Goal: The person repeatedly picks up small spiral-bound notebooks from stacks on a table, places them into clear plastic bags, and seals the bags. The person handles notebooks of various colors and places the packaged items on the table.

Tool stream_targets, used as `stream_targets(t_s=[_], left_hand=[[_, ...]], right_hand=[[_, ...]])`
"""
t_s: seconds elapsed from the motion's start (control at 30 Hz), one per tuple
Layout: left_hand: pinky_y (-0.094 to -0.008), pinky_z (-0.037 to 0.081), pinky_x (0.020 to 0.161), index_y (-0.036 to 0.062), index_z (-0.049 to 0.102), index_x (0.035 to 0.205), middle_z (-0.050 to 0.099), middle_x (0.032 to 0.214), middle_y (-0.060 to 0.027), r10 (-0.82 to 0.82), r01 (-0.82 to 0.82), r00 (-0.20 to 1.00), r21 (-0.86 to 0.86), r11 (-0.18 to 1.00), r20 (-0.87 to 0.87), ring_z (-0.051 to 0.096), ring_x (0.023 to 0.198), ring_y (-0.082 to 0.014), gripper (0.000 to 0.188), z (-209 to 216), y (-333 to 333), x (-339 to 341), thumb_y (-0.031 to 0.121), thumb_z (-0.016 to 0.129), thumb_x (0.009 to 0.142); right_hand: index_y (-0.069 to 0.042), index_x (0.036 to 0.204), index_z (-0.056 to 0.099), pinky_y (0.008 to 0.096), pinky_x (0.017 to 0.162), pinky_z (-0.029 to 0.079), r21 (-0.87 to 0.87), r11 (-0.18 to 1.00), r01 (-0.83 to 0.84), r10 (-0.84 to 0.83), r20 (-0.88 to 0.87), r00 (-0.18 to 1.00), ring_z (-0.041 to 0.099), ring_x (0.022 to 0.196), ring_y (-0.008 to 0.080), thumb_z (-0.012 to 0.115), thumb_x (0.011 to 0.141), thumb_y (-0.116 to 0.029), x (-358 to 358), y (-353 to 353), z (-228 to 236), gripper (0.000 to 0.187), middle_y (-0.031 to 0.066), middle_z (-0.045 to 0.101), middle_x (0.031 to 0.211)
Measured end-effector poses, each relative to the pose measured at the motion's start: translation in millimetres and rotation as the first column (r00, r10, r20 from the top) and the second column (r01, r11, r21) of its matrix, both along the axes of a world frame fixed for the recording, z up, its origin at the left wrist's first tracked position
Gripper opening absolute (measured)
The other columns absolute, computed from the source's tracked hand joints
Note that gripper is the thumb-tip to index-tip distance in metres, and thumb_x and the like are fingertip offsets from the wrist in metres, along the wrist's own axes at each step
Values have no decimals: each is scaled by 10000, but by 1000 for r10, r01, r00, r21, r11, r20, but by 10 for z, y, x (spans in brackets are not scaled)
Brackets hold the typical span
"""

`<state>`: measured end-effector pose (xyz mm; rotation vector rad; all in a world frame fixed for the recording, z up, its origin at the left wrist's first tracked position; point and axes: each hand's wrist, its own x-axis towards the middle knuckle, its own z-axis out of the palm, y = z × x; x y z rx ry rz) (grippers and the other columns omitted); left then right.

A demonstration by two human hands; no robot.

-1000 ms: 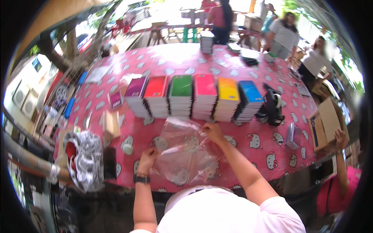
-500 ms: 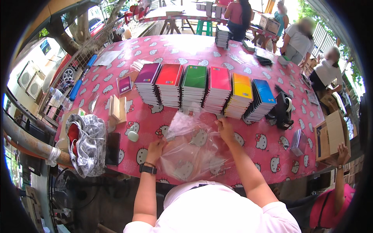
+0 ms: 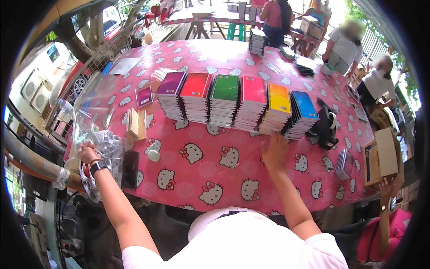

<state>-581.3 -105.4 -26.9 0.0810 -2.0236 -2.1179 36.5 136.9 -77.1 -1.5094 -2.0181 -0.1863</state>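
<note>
1. Clear plastic sheeting (image 3: 91,112) billows at the left of the frame, over a grey patterned bag (image 3: 110,148); your left hand (image 3: 88,152) appears to pinch it low down, your outstretched arm seemingly keeping it off to one side.
2. Blurred at centre right, your right hand (image 3: 274,154) reaches just beside the yellow notebook stack (image 3: 278,99); whether its fingers are spread or pressed together, we cannot tell.
3. Spiral notebooks (image 3: 224,94) stand across the upper centre in six piles, one cover colour each, apparently so colours don't mix.
4. Pink cartoon-print tablecloth (image 3: 233,181) stretches before you.
5. Upper right, a co-worker in white (image 3: 342,44) stands beyond your table.
</note>
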Motion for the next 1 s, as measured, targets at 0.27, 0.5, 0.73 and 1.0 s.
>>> stream_targets(t_s=[0.27,0.5,0.73,1.0], left_hand=[[-296,549,468,-56,523,1078,623,942,-208,70,-45,988,-181,982,136,661,690,-257,266,-559,613,159,65,482,845],[-374,528,545,28,600,1037,666,930,-149,-336,231,942,-708,668,-10,667,677,-273,249,-808,547,276,128,571,811],[-475,296,1023,-6,442,1244,465,1282,-223,-159,-352,820,-703,618,-550,395,1236,-356,570,-447,332,1342,141,644,731],[-376,417,879,49,594,1052,605,1038,-118,-898,670,42,-655,350,-437,561,1004,-275,357,-160,1040,4031,17,608,696]], right_hand=[[-210,1364,400,615,1048,146,-501,693,-518,650,123,750,221,1339,365,638,750,-476,-400,-662,-434,711,132,278,1455],[-172,1292,503,569,1075,155,-628,411,-661,832,-38,554,198,1368,320,706,709,-388,-68,-357,-191,655,107,293,1459],[-59,865,617,381,825,446,-15,538,-843,832,-150,534,556,894,275,578,760,-106,-1347,185,741,121,89,607,841],[-36,1279,450,484,974,349,-67,775,-628,630,159,760,430,1204,312,576,821,-214,-2914,663,958,508,171,450,1304]])
